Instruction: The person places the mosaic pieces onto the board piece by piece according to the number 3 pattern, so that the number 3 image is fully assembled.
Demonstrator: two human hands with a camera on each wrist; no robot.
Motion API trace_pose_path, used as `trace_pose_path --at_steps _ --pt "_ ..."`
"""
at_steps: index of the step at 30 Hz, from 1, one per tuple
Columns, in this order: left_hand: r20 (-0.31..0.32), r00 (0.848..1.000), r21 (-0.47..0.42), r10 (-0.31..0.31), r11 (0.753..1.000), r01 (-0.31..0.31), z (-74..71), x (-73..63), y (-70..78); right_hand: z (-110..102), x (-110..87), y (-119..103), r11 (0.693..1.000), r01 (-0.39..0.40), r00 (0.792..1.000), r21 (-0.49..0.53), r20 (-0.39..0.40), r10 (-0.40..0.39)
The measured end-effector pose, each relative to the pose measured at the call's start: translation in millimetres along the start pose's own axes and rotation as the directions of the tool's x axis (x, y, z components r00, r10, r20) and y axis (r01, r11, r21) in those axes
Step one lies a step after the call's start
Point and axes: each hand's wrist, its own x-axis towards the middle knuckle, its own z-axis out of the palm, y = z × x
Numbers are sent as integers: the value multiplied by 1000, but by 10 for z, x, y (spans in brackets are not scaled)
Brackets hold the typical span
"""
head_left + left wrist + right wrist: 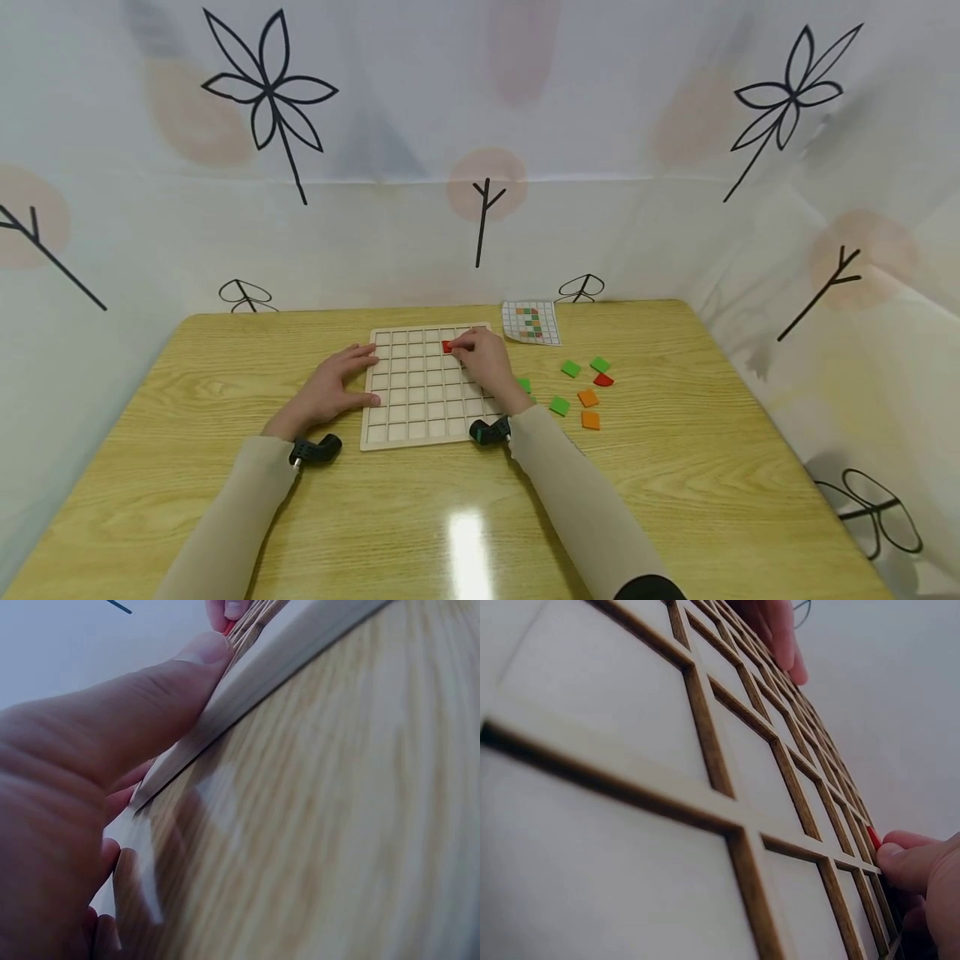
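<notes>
A pale wooden grid board lies on the table in front of me. My left hand rests flat at the board's left edge, fingers straight; in the left wrist view its thumb presses against the board's rim. My right hand reaches over the board's far rows and pinches a red tile at a cell there. In the right wrist view a fingertip touches the red tile, which stands tilted on the grid.
Several loose green, orange and red tiles lie right of the board, among them a green one and an orange one. A pattern card lies behind the board's right corner. A printed curtain surrounds the yellow wooden table.
</notes>
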Motion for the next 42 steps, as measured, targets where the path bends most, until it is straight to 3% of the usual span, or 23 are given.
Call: trace_pose_path --at_steps 9,23,33,42 --pt "5 1000 5 -6 1000 6 -3 -8 8 -4 0 -13 1000 -5 1000 -7 18 5" --pt "-13 1000 5 8 1000 -8 -2 -32 -11 -6 -15 -4 997 -20 1000 72 12 19" --pt "0 1000 -2 -14 1000 14 -6 -29 -41 -6 0 -41 999 -39 999 23 32 38" --pt "-1 1000 9 1 1000 -1 7 5 -38 -85 -17 22 985 -19 999 172 38 13"
